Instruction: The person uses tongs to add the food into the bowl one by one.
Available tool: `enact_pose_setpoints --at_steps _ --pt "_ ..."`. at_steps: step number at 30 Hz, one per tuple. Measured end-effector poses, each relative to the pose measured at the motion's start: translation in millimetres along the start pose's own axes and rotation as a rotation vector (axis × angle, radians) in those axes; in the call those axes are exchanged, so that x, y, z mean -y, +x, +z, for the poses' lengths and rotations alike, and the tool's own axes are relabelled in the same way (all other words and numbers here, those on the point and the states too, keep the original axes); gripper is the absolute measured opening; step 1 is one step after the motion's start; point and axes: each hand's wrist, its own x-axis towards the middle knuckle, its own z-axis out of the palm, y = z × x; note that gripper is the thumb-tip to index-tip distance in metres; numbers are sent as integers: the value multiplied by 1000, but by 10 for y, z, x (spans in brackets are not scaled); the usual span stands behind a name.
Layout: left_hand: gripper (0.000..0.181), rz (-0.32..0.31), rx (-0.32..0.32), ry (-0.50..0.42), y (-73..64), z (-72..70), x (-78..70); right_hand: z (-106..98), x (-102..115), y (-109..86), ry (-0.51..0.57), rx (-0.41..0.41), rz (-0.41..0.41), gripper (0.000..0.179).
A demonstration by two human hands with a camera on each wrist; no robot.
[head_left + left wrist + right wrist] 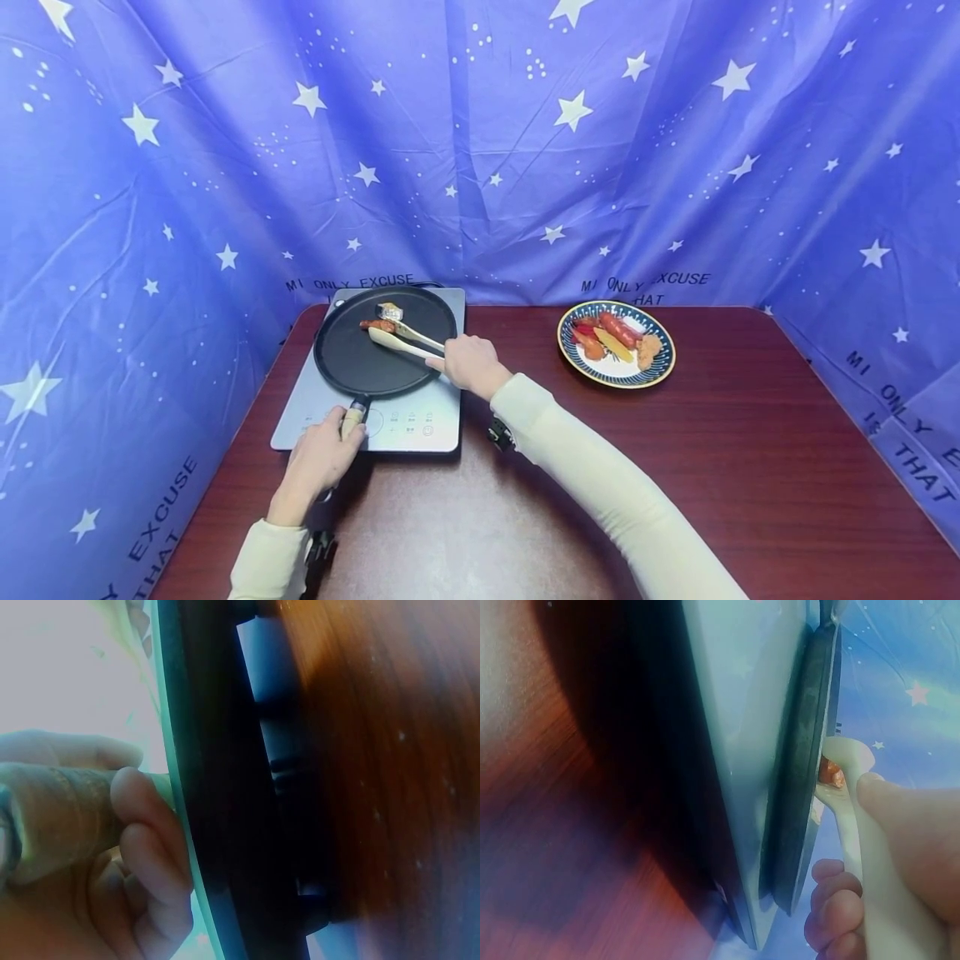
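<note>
A flat black pan (pixel 367 362) sits on a silver induction cooker (pixel 300 417). My left hand (pixel 322 454) grips the pan's wooden handle (pixel 67 810), fingers curled round it in the left wrist view. In my right hand (pixel 474 365) is a pair of pale tongs (pixel 401 344), squeezed between thumb and fingers. The tong tips reach over the pan beside a reddish-brown piece of food (pixel 375 325); the right wrist view shows a brown piece (pixel 831 772) between the tong arms. A pale, shiny piece of food (pixel 391 312) lies just behind it in the pan.
On the right of the dark red wooden table (pixel 720 467) stands a blue-patterned plate (pixel 567 354) bearing a sausage (pixel 617 327), a yellow piece (pixel 613 344) and other food. Blue star-printed curtains (pixel 510 167) enclose the table's back and sides.
</note>
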Motion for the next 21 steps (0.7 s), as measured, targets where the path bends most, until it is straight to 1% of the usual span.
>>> enact_pose_setpoints --at_steps 6,9,17,21 --pt "39 -5 -2 0 -5 9 -3 22 22 16 -10 -7 6 54" --pt "39 -7 -1 -3 -13 12 -4 29 43 11 -8 2 12 54" --pt "39 -5 -9 -6 -6 7 -3 -53 116 27 -14 -17 13 52" --pt "39 -5 -15 -6 -18 8 -5 -48 135 41 -25 -14 9 52"
